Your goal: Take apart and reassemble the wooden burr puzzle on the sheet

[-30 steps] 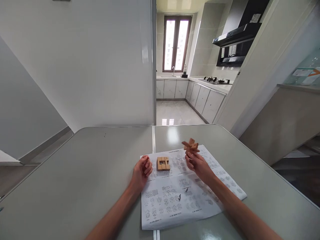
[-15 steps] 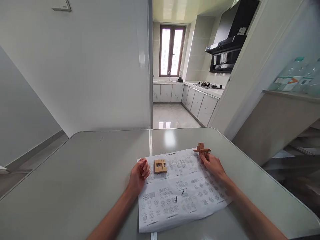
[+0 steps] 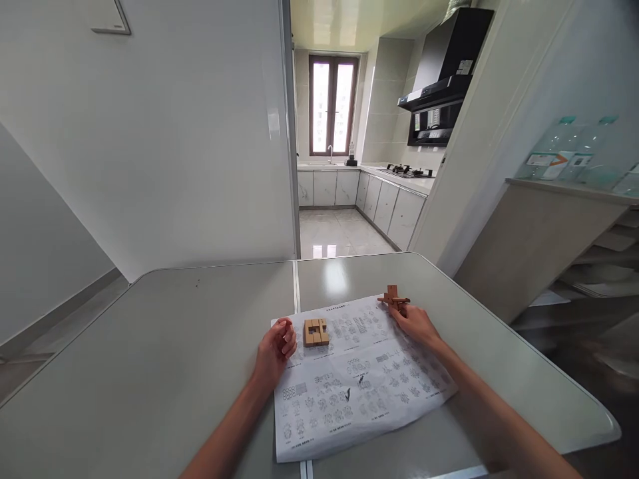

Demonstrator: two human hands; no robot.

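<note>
A light wooden block puzzle, squarish with a gap in its middle, rests on the upper left of a printed instruction sheet. Just left of it, my left hand lies at the sheet's edge with its fingers curled in, and nothing shows in them. At the sheet's far right corner, the fingertips of my right hand grip a reddish-brown wooden puzzle of crossed pieces. Its lower part is partly hidden by my fingers.
The grey table has a pale seam running down its middle. Behind it stand a white wall and a doorway to a kitchen. Plastic bottles stand on a ledge to the right, above cluttered shelves.
The camera view has turned slightly right, so everything appears a little further left. Both hands and both puzzles keep nearly the same places on the sheet.
</note>
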